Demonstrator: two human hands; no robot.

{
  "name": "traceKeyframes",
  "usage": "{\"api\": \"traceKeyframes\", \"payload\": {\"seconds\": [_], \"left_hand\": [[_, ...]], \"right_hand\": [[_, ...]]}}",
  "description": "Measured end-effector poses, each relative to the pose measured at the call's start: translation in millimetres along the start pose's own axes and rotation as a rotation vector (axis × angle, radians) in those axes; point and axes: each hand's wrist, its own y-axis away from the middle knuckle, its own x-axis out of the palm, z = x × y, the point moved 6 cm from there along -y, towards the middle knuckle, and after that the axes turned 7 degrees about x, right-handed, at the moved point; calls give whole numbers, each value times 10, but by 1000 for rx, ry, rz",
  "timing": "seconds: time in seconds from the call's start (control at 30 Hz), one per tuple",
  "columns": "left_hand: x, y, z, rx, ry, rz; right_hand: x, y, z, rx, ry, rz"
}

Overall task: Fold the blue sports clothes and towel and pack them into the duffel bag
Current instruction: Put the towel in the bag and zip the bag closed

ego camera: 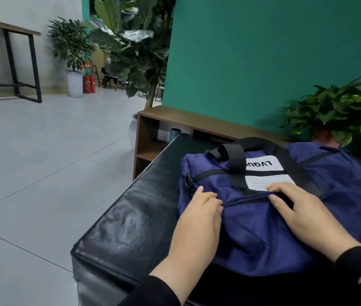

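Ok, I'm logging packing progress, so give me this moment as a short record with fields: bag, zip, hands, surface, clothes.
bag: blue duffel bag lying on its side, black handles on top
zip: long zip looks closed where visible
hands: left hand and right hand both rest on the bag at the zip line; fingers partly curled, grip unclear
surface: black padded bench
clothes: none visible outside the bag
nearby: potted plant behind the bag

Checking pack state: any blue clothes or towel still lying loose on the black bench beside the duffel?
No: only the duffel bag sits on the visible part of the black bench, with both hands resting on it.
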Motion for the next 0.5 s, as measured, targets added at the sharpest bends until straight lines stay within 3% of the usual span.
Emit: {"api": "traceKeyframes", "payload": {"seconds": [0.17, 0.27, 0.33, 0.4, 0.5], "left_hand": [[202, 134, -408, -46, 321, 231], [298, 179, -659, -124, 631, 296], [244, 133, -739, -182, 767, 221], [126, 64, -590, -317, 760, 33], [-11, -7, -184, -459, 554, -130]], "right_hand": [[-117, -48, -106, 184, 43, -6], [-336, 109, 109, 114, -17, -128], [-372, 261, 352, -8, -73, -140], [-232, 374, 527, -100, -94, -16], [126, 425, 537, -127, 262, 137]]}}
